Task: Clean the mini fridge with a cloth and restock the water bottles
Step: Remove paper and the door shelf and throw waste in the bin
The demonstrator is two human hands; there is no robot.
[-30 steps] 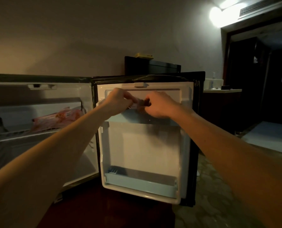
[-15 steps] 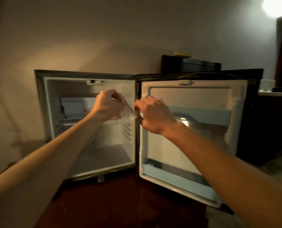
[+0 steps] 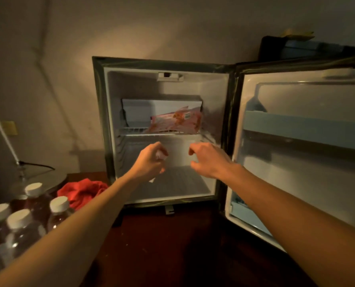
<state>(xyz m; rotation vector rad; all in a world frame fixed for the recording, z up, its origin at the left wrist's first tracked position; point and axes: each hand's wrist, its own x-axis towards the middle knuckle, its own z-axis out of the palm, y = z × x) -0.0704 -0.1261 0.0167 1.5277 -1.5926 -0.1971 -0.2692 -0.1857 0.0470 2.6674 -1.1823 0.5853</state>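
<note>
Before open mini fridge (image 3: 110, 125) now: hands parted, left hand (image 3: 149, 163) gripping white scrap (image 3: 159, 156).

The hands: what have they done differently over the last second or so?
Both hands left the open door's upper shelf and moved left, into the mini fridge's lower compartment. They were together on a small pale wad; now they are apart, the left hand gripping the wad, the right hand holding nothing. The pink packet stays on the wire shelf, and the door stays open.
</note>
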